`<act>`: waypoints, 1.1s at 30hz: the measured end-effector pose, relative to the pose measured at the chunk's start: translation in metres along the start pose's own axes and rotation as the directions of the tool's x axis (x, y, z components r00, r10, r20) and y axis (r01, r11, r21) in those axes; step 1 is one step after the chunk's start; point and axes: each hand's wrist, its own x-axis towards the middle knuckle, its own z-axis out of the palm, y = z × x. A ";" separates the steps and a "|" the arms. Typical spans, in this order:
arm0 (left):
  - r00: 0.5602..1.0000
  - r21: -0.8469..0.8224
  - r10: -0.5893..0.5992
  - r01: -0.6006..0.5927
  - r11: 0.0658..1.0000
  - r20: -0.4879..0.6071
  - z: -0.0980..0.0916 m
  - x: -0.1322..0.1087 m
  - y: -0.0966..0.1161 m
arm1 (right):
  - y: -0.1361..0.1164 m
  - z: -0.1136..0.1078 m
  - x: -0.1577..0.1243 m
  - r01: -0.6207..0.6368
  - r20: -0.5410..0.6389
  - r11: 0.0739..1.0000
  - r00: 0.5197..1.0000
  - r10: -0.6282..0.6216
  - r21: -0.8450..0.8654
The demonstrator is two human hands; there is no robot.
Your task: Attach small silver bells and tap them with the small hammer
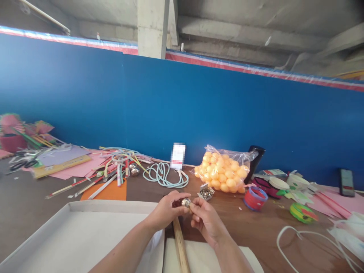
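Nearest us, a white cardboard tray [57,235] and a wooden stick [180,246] flank our two forearms at the near edge of the brown table [256,231]. Just beyond, our left hand [166,210] and right hand [206,219] meet with fingers curled in. The fingertips of both pinch a small metal bell [186,202] between them, just above the stick's far end. We judge the bell light, hard and smooth, apt to slip or roll, and best gripped across its round sides. It shows no plain long axis, and its slot or loop is too small to make out. The stick runs away from us, leaning slightly left. Behind sit a bag of orange ping-pong balls [224,172] and a red tape roll [255,198].
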 end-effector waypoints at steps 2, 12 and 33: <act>1.000 -0.051 0.000 -0.001 0.999 -0.011 0.001 0.000 0.000 | -0.001 0.002 0.000 0.044 0.011 0.999 0.999 -0.044 -0.007; 0.901 -0.345 -0.225 0.092 0.934 -0.370 -0.019 0.020 -0.014 | 0.014 0.000 0.001 0.099 -0.023 0.581 0.979 -0.200 -0.808; 0.843 -0.565 -0.306 0.004 0.825 -0.442 -0.023 0.024 -0.020 | 0.029 -0.004 0.009 -0.123 -0.106 0.804 0.992 0.075 -0.582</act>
